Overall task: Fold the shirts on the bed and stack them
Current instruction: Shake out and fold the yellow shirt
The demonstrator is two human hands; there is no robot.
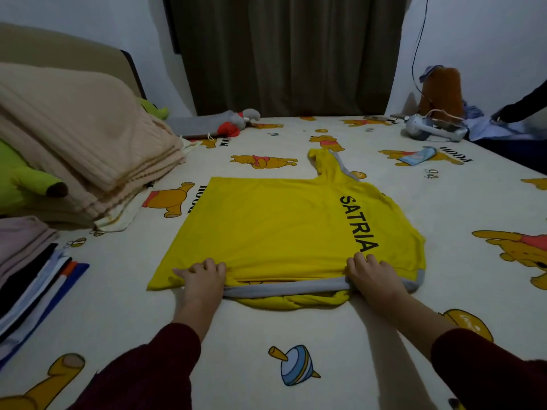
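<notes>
A: Item 1 — yellow jersey (275,229), black lettering "SATRIA", grey trim. Location?

B: Spread flat on the cartoon-bear bedsheet (251,335), mid-bed, lying sideways to the wearer: collar end to the right, hem to the left. Far sleeve (324,161) points away toward the curtain (290,51). Near sleeve appears tucked under, bunched below the grey-trimmed near edge.

A: Hands?

B: 2, both at the near edge. Left hand (202,276) rests on the cloth near the hem corner, fingers spread and lying fairly flat, so pressing rather than gripping, as far as I can judge. Right hand (370,275) sits just below the lettering, fingers curled over the edge; it appears to pinch the fabric, though the thumb is hidden.

A: Why held so?

B: Probably to pin and smooth the long side fold. With the 2 hands set well apart along the same edge, the crease would stay straight.

A: Item 2 — stack?

B: Pile of folded shirts (32,288) at the left edge of the bed, well apart from the jersey — likely its destination.

A: Other entries?

B: Folded beige blanket (88,143) and green plush toy (32,182), far left; a second person's dark sleeve (524,106), far right.
</notes>
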